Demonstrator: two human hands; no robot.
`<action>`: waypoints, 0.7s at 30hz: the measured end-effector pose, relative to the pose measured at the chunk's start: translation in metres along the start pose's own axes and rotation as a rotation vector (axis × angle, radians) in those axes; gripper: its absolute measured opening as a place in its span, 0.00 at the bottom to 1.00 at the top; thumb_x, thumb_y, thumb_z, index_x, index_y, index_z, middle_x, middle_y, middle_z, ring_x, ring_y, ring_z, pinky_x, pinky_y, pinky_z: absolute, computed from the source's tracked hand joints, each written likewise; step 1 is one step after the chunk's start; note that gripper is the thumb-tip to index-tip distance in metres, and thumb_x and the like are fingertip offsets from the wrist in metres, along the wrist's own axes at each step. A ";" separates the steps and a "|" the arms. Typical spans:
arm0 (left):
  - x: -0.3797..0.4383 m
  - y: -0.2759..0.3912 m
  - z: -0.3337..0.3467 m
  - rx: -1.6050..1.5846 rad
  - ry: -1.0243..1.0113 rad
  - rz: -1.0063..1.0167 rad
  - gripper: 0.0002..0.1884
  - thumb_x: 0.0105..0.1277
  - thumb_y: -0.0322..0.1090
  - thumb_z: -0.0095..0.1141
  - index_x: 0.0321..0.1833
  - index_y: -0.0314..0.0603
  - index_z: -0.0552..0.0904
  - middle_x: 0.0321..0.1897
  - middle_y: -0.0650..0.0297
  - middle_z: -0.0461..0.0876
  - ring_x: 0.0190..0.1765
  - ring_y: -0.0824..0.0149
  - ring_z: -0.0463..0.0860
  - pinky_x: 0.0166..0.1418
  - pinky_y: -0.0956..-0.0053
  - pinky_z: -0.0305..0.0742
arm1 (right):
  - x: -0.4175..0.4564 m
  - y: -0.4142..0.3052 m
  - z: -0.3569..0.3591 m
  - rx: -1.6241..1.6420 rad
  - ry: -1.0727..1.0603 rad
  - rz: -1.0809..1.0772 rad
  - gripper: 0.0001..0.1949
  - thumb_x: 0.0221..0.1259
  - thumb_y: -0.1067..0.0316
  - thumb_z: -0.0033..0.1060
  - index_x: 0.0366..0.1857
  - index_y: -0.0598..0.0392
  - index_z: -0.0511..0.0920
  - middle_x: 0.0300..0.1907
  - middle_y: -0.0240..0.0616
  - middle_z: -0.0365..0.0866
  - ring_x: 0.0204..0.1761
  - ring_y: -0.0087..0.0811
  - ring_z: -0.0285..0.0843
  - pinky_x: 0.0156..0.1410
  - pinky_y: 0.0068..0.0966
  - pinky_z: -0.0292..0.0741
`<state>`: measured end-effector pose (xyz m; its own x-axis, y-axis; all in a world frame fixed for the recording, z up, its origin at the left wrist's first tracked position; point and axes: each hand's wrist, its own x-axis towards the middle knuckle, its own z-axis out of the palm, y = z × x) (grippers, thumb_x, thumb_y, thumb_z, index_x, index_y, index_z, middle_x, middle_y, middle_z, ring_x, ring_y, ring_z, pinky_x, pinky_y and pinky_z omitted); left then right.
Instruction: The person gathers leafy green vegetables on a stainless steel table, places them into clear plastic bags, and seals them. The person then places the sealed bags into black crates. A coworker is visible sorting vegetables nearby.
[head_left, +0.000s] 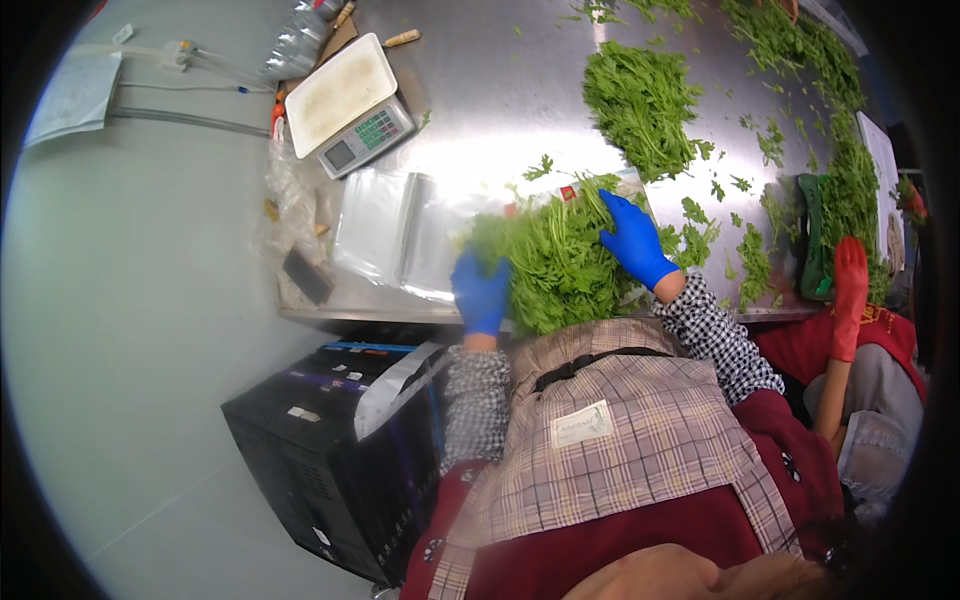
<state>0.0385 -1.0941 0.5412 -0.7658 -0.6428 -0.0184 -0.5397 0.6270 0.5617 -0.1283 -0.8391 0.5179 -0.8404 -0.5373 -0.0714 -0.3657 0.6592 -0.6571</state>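
Note:
A heap of leafy greens (574, 262) lies at the near edge of the metal table, partly over a printed plastic bag (628, 180). My left hand (480, 292), in a blue glove, is blurred against the heap's left side, and whether it grips any stems cannot be told. In a matching glove, my right hand (636, 236) rests against the heap's right side, thumb spread from the fingers. Clear plastic bags (375, 225) lie flat in a stack left of the greens. Most of the printed bag is hidden under the leaves.
A digital scale (352, 105) stands at the back left. Another bunch of greens (641, 105) lies farther back, with loose leaves (694, 232) scattered rightward. A co-worker's red-gloved hand (850, 292) is near a green object (814, 240). A black box (322, 450) stands below the table's left.

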 end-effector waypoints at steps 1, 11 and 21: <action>-0.002 -0.004 -0.006 0.043 0.064 0.054 0.35 0.62 0.44 0.67 0.70 0.34 0.73 0.59 0.49 0.81 0.60 0.52 0.80 0.63 0.58 0.75 | -0.001 -0.007 -0.004 0.019 0.011 -0.006 0.35 0.61 0.65 0.68 0.74 0.48 0.66 0.68 0.51 0.73 0.67 0.49 0.73 0.70 0.40 0.73; -0.014 -0.112 0.008 -0.686 0.085 -0.501 0.25 0.70 0.31 0.59 0.70 0.33 0.74 0.56 0.54 0.82 0.51 0.67 0.80 0.57 0.71 0.76 | -0.001 0.007 -0.023 0.255 0.047 0.198 0.37 0.69 0.51 0.64 0.76 0.57 0.61 0.76 0.54 0.62 0.77 0.48 0.59 0.79 0.40 0.60; -0.036 -0.053 0.030 -0.118 -0.049 0.043 0.20 0.70 0.32 0.57 0.64 0.36 0.79 0.58 0.49 0.82 0.56 0.51 0.82 0.60 0.62 0.77 | -0.029 -0.060 0.022 -0.056 -0.308 -0.122 0.43 0.61 0.54 0.69 0.78 0.55 0.56 0.79 0.54 0.51 0.79 0.59 0.50 0.80 0.49 0.59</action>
<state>0.0844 -1.0906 0.4873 -0.8052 -0.5922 -0.0311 -0.4633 0.5955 0.6563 -0.0732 -0.8741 0.5428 -0.6319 -0.7421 -0.2235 -0.4846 0.6033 -0.6334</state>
